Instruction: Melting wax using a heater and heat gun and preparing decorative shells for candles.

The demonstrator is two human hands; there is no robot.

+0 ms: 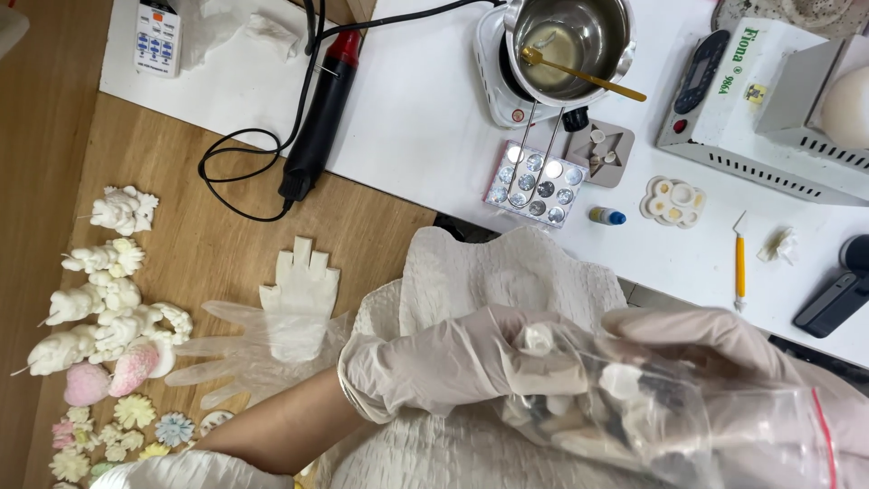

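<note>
Holding crinkly clear plastic bag (670, 407) of white pieces | left hand (453, 362) grip closed on it | right hand (724, 349) likewise

My left hand (444, 362) and right hand (724, 349) wear translucent white gloves on a clear plastic bag (661, 412) with a red seal strip, above white textured cloth (489, 272) and tan wooden tabletop (208, 244).

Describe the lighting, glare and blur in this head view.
Head view: bright, even light, soft shadows; glare on the steel pot and the round metal cups of the mould tray; both gloved hands, left hand and right hand, and the clear bag are motion-blurred; the tabletop stays sharp.
</note>
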